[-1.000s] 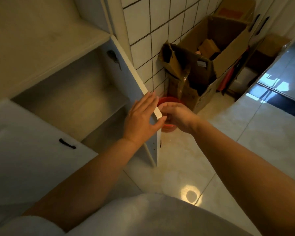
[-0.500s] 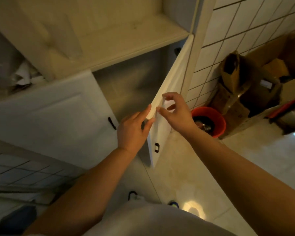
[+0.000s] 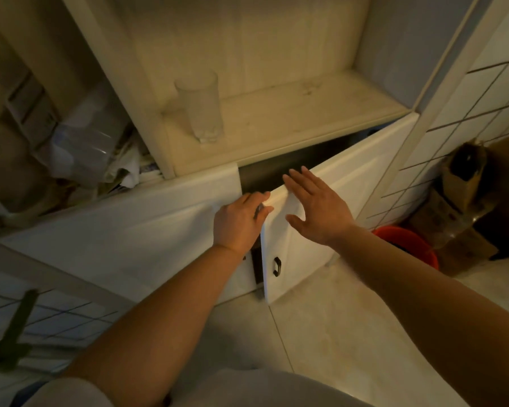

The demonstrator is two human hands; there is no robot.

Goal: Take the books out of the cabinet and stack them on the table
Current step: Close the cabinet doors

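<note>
A white cabinet stands in front of me with two lower doors. The left door (image 3: 124, 242) is closed. The right door (image 3: 350, 183) stands slightly ajar, leaving a dark gap along its top and left edge. My left hand (image 3: 238, 224) rests at the top corner of the right door, fingers lying over its edge. My right hand (image 3: 315, 207) is spread flat, fingers straight, against the front of that door. No books are in view; the inside of the cabinet is dark.
A clear drinking glass (image 3: 200, 107) stands on the open shelf (image 3: 291, 113) above the doors. Clutter of plastic and paper (image 3: 91, 148) fills the left compartment. A red bucket (image 3: 409, 245) and cardboard boxes (image 3: 465, 201) sit on the tiled floor at right.
The right door has swung from wide open to nearly closed. My right hand let go of its edge and now lies flat on its front. The view has tilted up to the shelf.
</note>
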